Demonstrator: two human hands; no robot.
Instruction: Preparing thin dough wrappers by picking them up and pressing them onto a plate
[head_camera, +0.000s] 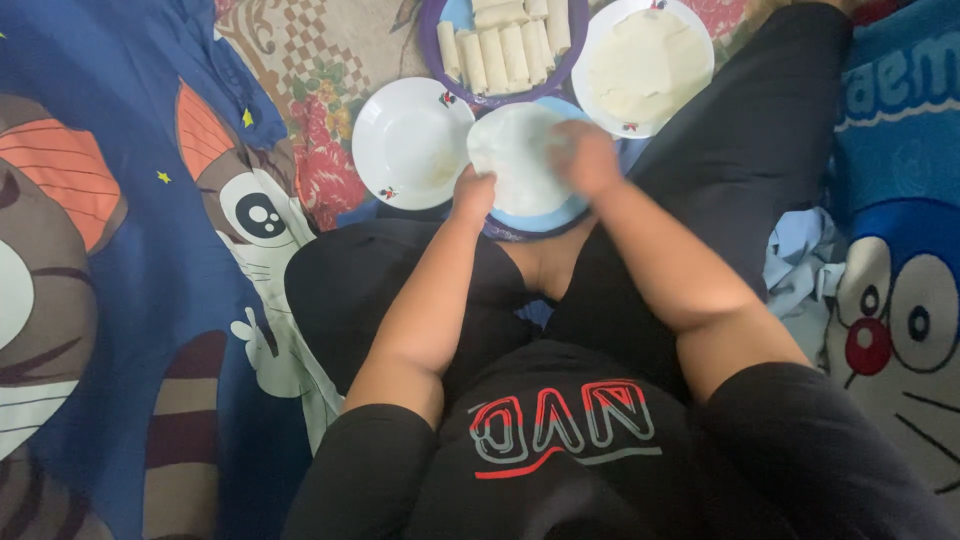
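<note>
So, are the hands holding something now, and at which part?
Both hands are on a thin white wrapper over a blue plate: left hand pinches its near-left edge, right hand presses its right side.

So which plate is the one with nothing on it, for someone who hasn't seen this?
Start at the purple round tray of pale rolls at the top. Just below-left lies a white round plate, left of the left hand. Unlike its neighbours, it carries no wrappers.

- Your one camera sits on your head, facing steeply down over chest and crossed legs.
- It sees your hands close, plates beyond at the top edge.
</note>
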